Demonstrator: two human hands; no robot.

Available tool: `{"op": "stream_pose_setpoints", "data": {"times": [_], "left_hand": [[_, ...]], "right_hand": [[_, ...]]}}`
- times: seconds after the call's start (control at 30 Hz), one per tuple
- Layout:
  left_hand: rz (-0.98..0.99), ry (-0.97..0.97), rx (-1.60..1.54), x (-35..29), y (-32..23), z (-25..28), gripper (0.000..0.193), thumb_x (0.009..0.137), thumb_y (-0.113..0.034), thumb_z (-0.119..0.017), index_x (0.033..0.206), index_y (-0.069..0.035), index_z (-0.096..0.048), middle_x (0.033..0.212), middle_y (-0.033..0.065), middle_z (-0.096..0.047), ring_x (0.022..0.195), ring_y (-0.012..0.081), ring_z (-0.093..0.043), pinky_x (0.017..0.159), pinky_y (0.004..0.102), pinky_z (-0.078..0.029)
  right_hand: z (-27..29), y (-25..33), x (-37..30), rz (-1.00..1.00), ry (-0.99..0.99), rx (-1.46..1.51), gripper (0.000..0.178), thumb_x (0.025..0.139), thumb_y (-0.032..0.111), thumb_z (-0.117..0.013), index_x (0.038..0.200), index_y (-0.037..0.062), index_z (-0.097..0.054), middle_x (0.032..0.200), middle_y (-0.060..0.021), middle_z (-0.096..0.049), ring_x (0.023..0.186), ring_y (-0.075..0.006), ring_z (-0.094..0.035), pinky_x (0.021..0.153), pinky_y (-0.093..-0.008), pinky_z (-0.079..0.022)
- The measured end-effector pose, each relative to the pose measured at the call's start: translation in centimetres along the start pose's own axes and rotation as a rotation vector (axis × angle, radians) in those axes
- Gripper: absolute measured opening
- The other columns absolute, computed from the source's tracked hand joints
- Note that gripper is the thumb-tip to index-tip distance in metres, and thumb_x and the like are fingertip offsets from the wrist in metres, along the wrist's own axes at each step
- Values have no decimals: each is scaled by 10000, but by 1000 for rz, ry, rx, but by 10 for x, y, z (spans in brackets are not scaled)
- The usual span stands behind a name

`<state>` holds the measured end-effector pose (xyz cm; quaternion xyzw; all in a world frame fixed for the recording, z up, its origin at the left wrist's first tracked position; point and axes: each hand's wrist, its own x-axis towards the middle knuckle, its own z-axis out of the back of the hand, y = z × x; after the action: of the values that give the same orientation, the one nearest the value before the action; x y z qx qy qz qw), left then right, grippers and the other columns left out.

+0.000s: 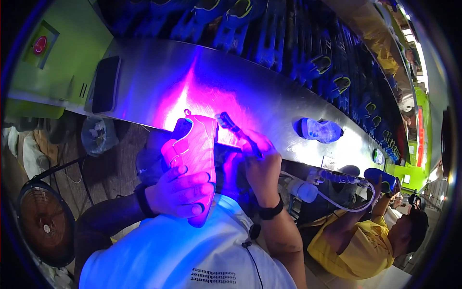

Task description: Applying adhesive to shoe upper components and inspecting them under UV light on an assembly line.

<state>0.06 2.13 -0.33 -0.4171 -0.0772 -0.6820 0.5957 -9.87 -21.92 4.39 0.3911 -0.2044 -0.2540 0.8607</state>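
Here, two hands: left hand [179,191] grips one shoe [198,159], right hand [260,161] one brush [230,124].

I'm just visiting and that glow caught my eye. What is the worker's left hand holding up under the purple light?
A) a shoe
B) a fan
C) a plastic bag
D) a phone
A: the left hand is wrapped around a shoe glowing pink in the light, while the right hand holds a small dark tool to it, above the shiny metal table.
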Motion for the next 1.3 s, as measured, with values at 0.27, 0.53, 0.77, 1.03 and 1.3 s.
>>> {"op": "stream_pose_setpoints", "data": {"times": [0.27, 0.53, 0.77, 1.03, 1.3], "left_hand": [[-188, 190, 64, 9, 1, 21, 465, 941, -368, -624, 1375, -412, -463, 1507, -40, -524, 1359, 205, -548, 1226, 508, -235], [-293, 243, 100, 12, 11, 26, 504, 938, -345, -601, 1398, -450, -424, 1507, -72, -520, 1383, 179, -510, 1211, 520, -237], [-195, 92, 114, 3, 6, 13, 506, 966, -415, -604, 1432, -446, -411, 1517, -55, -514, 1407, 209, -490, 1211, 533, -220], [-53, -2, 53, -7, -4, 4, 545, 961, -444, -623, 1462, -427, -409, 1555, 5, -476, 1426, 269, -482, 1228, 561, -196], [-18, -1, -31, -14, -6, 10, 677, 995, -395, -595, 1580, -361, -255, 1604, 79, -399, 1439, 327, -458, 1223, 610, -205]], "right_hand": [[7, 5, 11, -301, 195, 134, 326, 938, 106, -685, 1257, 40, -702, 916, -103, -756, 775, -97, -655, 743, -284, -530], [14, 2, -7, -483, 260, 346, 340, 955, 88, -683, 1284, 5, -689, 988, -72, -756, 898, -103, -680, 797, -259, -544], [2, 14, -40, -711, 198, 597, 324, 968, 155, -708, 1268, 31, -705, 1061, -104, -750, 966, -137, -659, 895, -295, -517], [9, 15, -79, -457, 211, 487, 272, 960, 142, -718, 1220, 62, -739, 1208, -148, -738, 1119, -204, -689, 969, -330, -508], [-12, 21, -45, -455, 61, 375, 294, 933, 109, -742, 1222, 59, -738, 1118, -139, -758, 982, -200, -727, 846, -305, -555]]}}
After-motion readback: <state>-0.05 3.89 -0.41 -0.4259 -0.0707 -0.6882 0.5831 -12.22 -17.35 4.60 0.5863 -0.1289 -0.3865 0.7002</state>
